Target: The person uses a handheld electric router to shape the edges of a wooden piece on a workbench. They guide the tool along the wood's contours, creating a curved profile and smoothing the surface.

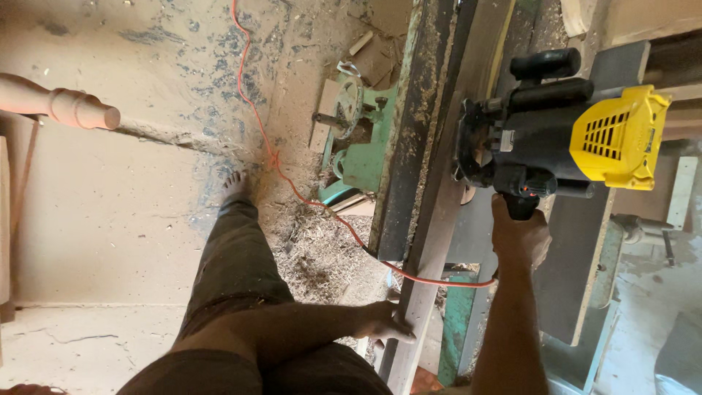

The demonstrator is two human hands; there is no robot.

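- While the right hand (pixel 518 235) grips the black-and-yellow electric router (pixel 559 135) by its side handle, fingers closed; heavy, top-weighted, rigid;
- left hand (pixel 386 322) fingers flat, steadying the long pale wooden plank (pixel 439 219).

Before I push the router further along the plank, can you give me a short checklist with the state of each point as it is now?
1. Right hand grips the lower handle of the black and yellow router: ok.
2. Upper handle of the router held: not ok, no hand is on it.
3. Left hand presses on the long plank, well away from the router: ok.
4. Orange cord clear of the path: not ok, it runs across the plank just below the router.
5. Router base flat on the plank: cannot tell, the tool body hides it.
6. Footing: not ok, the bare foot stands among wood shavings.
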